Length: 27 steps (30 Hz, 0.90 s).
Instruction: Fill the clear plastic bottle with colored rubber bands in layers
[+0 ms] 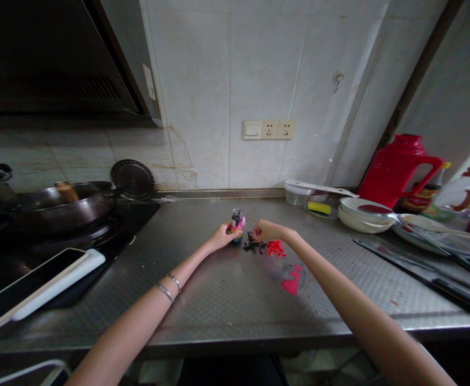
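A head-worn view looks down at a person's bare arms reaching across a metal kitchen surface (219,300). Near the middle of the surface stands a small bottle (237,218). The left hand (222,237) is wrapped around its side, thumb toward the viewer. The right hand (267,230) is bent downward with curled fingers over a loose heap of black bits (254,247); whether it pinches one is too small to tell.

The bottle looks light and stiff, with a clear upper part that may be glass or plastic. If glass, it would be fragile, and its smooth wall could slip. The body, where the left hand has it, seems the best hold, leaving the neck free. The bits look very light and suit a fingertip pinch.

The bottle is upright: its long axis runs vertically, neck at the top. The black bits are short and thin, lying at mixed angles with no shared direction. Just beside them is a heap of red bits (276,248), equally jumbled. Nearer the viewer, a red heart-like patch (291,282) appears flat.
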{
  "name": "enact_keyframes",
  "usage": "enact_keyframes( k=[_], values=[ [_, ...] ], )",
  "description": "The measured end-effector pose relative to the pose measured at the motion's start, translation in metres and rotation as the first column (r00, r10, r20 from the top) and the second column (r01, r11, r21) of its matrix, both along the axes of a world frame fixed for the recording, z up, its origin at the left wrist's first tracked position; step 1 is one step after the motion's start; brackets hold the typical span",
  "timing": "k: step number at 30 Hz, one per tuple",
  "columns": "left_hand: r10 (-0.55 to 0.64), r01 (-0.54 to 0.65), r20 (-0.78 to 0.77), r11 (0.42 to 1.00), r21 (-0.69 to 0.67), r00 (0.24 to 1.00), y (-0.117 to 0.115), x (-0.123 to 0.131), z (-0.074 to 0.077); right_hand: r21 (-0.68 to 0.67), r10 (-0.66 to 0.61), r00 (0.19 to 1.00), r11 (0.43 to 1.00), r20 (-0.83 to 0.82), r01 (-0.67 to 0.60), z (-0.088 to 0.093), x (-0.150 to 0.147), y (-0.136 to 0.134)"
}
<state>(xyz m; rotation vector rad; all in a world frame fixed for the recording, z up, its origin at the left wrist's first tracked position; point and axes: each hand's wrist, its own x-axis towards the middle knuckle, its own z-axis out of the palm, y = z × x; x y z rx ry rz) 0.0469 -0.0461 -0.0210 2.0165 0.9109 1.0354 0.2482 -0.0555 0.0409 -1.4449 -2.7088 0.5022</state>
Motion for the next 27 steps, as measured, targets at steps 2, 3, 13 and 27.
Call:
enact_keyframes(
  k=[2,3,13,27],
  values=[
    [0.009,-0.009,-0.001,1.000,-0.005,1.000,0.001,0.000,-0.001,-0.011,-0.018,0.998,1.000,-0.060,0.018,0.001,0.001,0.004],
    [0.013,-0.013,0.002,1.000,-0.005,1.000,0.001,0.000,-0.002,-0.009,-0.022,0.996,1.000,-0.088,0.021,0.001,0.002,0.005],
    [0.029,-0.029,0.030,1.000,-0.009,0.999,0.001,0.001,-0.002,0.018,0.001,0.932,1.000,-0.361,0.006,0.013,0.010,0.010],
    [0.011,-0.010,0.038,1.000,-0.021,0.999,0.003,-0.001,-0.005,0.108,-0.007,0.806,0.990,-0.592,0.088,0.074,0.000,0.008]
  ],
)
